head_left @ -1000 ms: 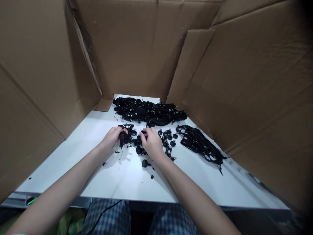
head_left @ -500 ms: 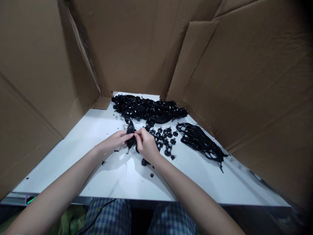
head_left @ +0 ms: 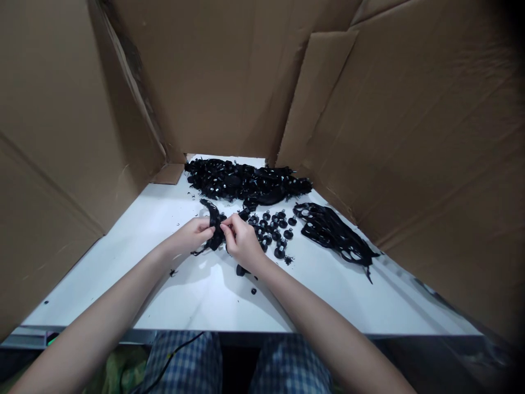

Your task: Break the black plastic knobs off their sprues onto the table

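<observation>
A black flexible strip [head_left: 214, 214] stands upright between my hands, its top bending to the left. My left hand [head_left: 196, 233] is closed round it from the left, thumb in front. From the right, my right hand [head_left: 239, 235] pinches at the strip's edge; whatever is between its fingertips is too small to make out. Several small round black parts with pale tips [head_left: 280, 251] stand on the white table [head_left: 197, 306], just right of my right hand. Behind both hands lies a long heap of black parts [head_left: 246, 183].
To the right lies a bundle of long black strips [head_left: 336, 235]. Cardboard walls [head_left: 213, 82] rise at the back and on both sides. A small black ring [head_left: 254, 291] and dark scraps lie near the front. A cable crosses my lap.
The black strip has turned in my left hand, and its upper end now reaches up and to the left. My right fingertips have shifted slightly left. The view has moved a little.
</observation>
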Motion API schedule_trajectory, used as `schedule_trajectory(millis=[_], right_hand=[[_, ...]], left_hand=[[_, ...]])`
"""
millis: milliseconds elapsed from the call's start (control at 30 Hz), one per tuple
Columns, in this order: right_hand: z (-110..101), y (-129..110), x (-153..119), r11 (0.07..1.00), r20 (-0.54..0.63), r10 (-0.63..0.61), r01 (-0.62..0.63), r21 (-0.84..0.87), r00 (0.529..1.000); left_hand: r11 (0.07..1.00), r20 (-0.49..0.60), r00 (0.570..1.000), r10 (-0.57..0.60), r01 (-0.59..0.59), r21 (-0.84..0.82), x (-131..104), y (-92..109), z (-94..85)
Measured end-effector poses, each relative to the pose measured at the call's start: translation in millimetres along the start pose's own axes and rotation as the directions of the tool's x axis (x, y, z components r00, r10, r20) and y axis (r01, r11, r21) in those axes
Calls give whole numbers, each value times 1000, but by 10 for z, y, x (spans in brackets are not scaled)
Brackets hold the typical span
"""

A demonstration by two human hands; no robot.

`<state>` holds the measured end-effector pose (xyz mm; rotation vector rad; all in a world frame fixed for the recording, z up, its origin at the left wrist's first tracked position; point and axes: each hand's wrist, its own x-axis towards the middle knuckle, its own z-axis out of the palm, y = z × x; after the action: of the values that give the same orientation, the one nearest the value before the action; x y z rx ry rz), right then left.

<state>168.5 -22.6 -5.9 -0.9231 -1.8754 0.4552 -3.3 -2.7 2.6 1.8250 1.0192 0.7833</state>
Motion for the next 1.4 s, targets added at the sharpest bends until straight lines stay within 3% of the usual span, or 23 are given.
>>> schedule_trajectory(millis=[233,500,700,800,867,933,1000,1200,1333,1400], right_hand=[[-13,-46,6,999,-7,47,-46,28,999],[-9,-41,55,957,4,228,-225,183,974],[-29,-116,12,998,-51,70,-69,11,996],[-43,-95,44,962,-16,213,-207,178,977],[-52,-52,90,866,73,346,-348,359,935],[-75,-3,145,776,164,399,-428,464,902],[-125,52,201,761,163,405,-430,485,900],[-346,249,280,867,-83,427,-382,320,900],[-293,206,190,925,-119,376,-364,112,919],[-217,115,133,964,-83,264,-265,6,961]], left_hand=[[992,-69,996,55,-47,117,18,33,31],[995,-141,989,48,-35,94,16,57,110],[998,-167,986,30,-21,58,15,63,146],[1000,-162,987,10,-7,17,4,79,159],[1000,-157,988,-3,0,-19,-7,99,164],[998,-151,988,-21,12,-65,-16,118,157],[992,-151,987,-46,28,-120,-22,126,133],[952,-169,978,-121,66,-297,4,49,49],[914,-211,967,-142,47,-403,21,7,52],[895,-250,956,-154,27,-446,16,15,59]])
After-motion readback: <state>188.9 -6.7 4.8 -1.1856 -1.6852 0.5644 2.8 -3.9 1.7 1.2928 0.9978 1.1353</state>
